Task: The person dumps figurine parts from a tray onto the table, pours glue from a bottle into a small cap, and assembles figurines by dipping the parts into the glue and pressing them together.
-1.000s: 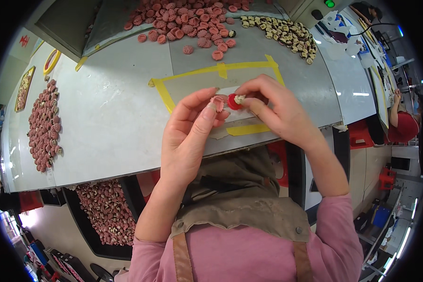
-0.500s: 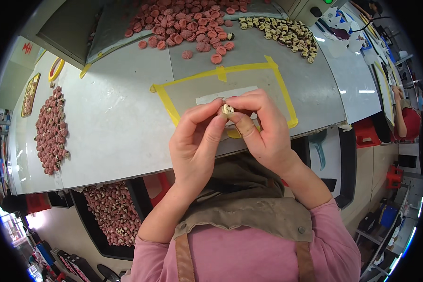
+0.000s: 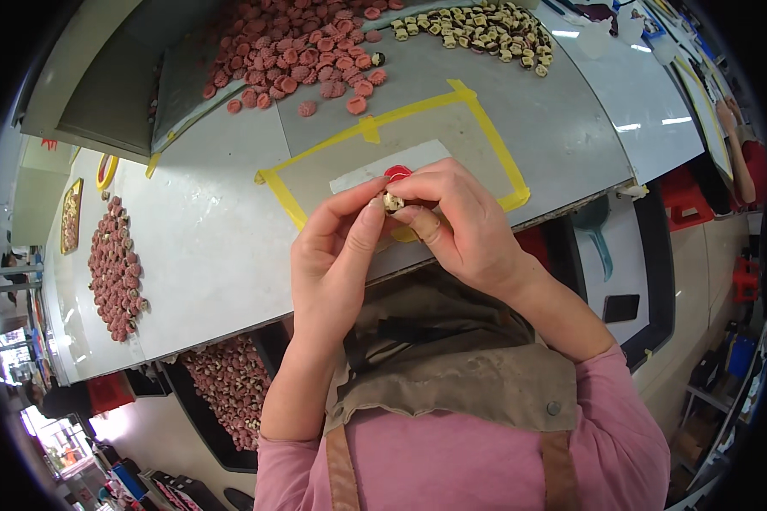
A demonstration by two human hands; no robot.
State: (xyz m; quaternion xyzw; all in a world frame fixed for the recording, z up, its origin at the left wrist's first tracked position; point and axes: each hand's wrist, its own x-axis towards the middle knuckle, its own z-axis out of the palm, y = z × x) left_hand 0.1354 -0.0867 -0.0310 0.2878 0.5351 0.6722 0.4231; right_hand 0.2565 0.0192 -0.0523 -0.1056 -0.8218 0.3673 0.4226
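Observation:
My left hand (image 3: 328,251) and my right hand (image 3: 464,221) meet over the near part of the taped area, fingertips pinched together. Between them is a small cream-and-dark piece (image 3: 392,203), gripped by both thumbs and forefingers. Fingers cover its far side, so whether a pink cap sits on it cannot be seen. A shiny red thing (image 3: 397,173) peeks out just beyond my right fingertips; its kind is unclear. Behind the hands lies a white strip (image 3: 358,179), framed by yellow tape (image 3: 315,160) on the grey table.
Loose pink ridged caps (image 3: 298,51) are heaped at the back, beside a cluster of cream-and-dark pieces (image 3: 486,34). Pink pieces with cream bits (image 3: 115,272) lie at left. Below the table edge sit a filled black tray (image 3: 226,387) and a teal dustpan (image 3: 596,238).
The whole view has turned and shifted a little. Both hands still pinch the small piece, now turned slightly, and more of the red thing shows beyond the fingertips.

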